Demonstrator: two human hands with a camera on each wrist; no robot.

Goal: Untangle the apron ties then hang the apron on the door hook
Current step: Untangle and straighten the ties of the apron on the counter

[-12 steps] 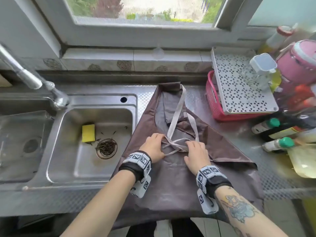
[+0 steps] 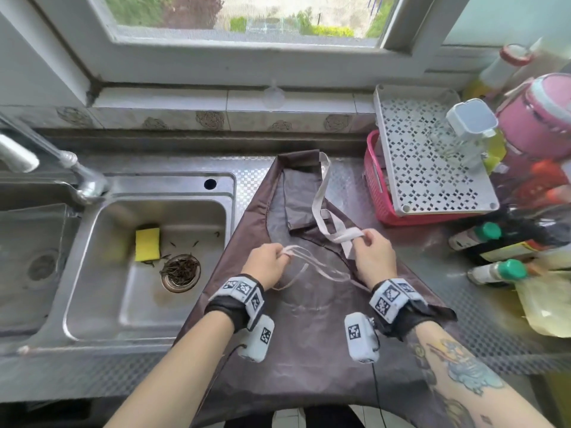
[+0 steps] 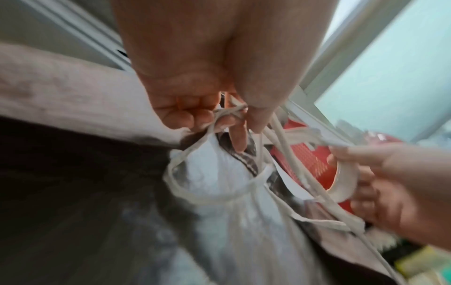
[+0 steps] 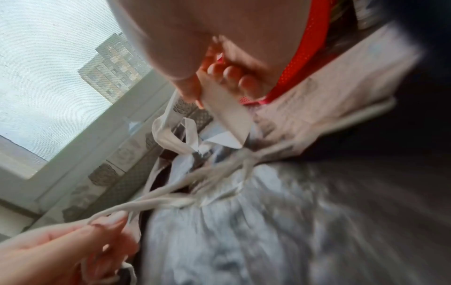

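Item, your left hand: centre of the head view, fingers and thumb pinching a bunch of thin pale fabric apron ties; the left wrist view shows a small crossing of strands caught at the fingertips.

Item, your right hand: just right of centre, thumb and fingers closed on a wider flat pale strap, lifted off the cloth.

Item, the ties between your hands: several loose strands and one open loop, drawn apart but still crossing. Judged partly untangled; a snag remains at your left fingertips.

Item, the brown glossy fabric apron: lying flat on the steel patterned countertop, lower centre, its hem hanging over the near edge.

Item, surroundings: steel sink with yellow sponge at left; red plastic basket under a white perforated tray at upper right.

Outstanding: finish freeing the ties; hanging not begun; no door hook in view.
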